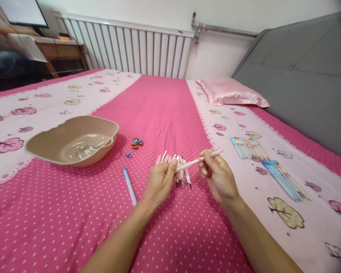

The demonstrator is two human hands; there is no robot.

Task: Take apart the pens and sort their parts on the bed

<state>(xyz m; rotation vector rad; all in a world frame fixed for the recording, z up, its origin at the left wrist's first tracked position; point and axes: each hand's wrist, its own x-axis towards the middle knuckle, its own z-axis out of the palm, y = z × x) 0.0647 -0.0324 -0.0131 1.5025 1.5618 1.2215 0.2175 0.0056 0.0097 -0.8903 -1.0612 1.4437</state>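
Between my hands is a pale pink pen [189,163], tilted up toward the right. My left hand [161,177] is closed around its lower left end. With thumb and fingers, my right hand [217,172] pinches it near the upper right end, where a pink tip sticks out past the fingers. Under the pen, several pink and white pen parts and thin refills [184,177] lie on the bed, partly hidden by my left hand. A blue-lilac pen [129,186] rests left of my left wrist.
A beige basin [71,153] holding small white pieces stands at the left. Small brown and blue pieces [136,143] lie beside it. Rows of pens [248,148] and more blue pens [284,180] are at the right. Behind are a pink pillow [233,92] and a radiator [130,45]. Another person's arm [11,29] shows far left.
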